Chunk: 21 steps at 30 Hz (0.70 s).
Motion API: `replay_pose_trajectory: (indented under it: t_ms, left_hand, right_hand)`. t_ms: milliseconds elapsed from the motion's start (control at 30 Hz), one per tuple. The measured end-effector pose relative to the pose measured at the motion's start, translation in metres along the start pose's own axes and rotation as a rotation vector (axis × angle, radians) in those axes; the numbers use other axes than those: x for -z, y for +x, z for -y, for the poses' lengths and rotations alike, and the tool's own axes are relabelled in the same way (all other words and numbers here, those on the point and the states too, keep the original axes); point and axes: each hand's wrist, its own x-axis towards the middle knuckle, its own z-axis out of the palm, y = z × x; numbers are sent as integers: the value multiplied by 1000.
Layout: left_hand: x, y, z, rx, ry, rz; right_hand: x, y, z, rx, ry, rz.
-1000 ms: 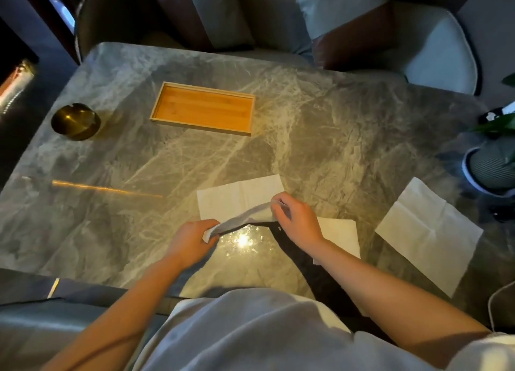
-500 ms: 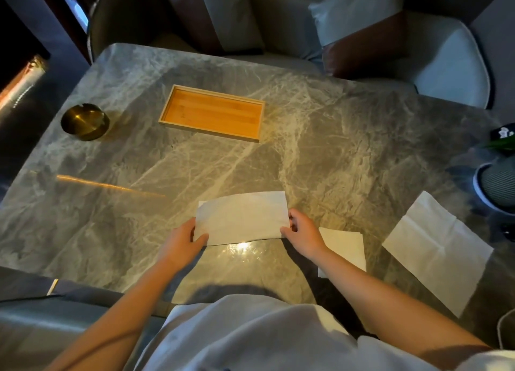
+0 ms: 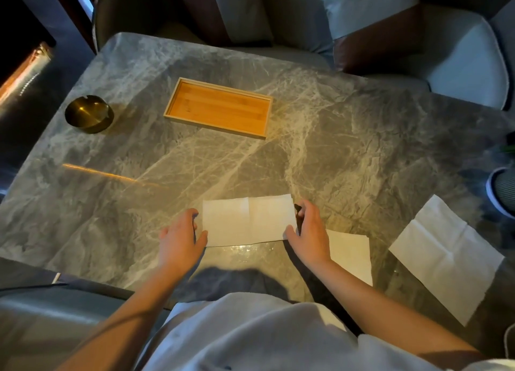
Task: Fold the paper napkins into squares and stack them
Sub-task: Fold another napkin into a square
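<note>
I see the left hand spread, thumb touching the left end of the half-folded napkin, and the right hand spread too, its thumb on the napkin's near right corner. The napkin lies flat on the marble surface. Just beside the right wrist lies a folded square napkin; farther right, an unfolded napkin. Well beyond sit a wooden tray and a brass ashtray.
</note>
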Motion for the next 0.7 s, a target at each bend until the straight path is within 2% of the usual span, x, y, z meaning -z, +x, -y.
replay_pose_trajectory:
  t_ms: [67, 100, 167, 233, 300, 400, 567, 700]
  left_hand:
    - [-2, -1, -5, -120, 51, -48]
    - [-5, 0, -11, -189, 84, -9]
    - [-16, 4, -30, -317, 208, 143]
    - [-35, 5, -48, -406, 313, 235]
    - [-48, 5, -55, -392, 378, 283]
    - [-47, 3, -36, -331, 457, 300]
    - [-26, -2, 19, -235, 418, 270]
    - [-29, -9, 5, -196, 391, 254]
  right_hand:
    - [2, -1, 3, 156, -144, -72]
    - [2, 0, 8, 237, -232, -35]
    - [-9, 2, 22, 352, -371, 153]
    - [-30, 3, 35, 393, -444, 324]
    - [-47, 2, 41, 365, -495, 400]
    - [-43, 3, 24, 343, -570, 420]
    - [-15, 12, -8, 273, -588, 402]
    - [-15, 9, -6, 236, -511, 380]
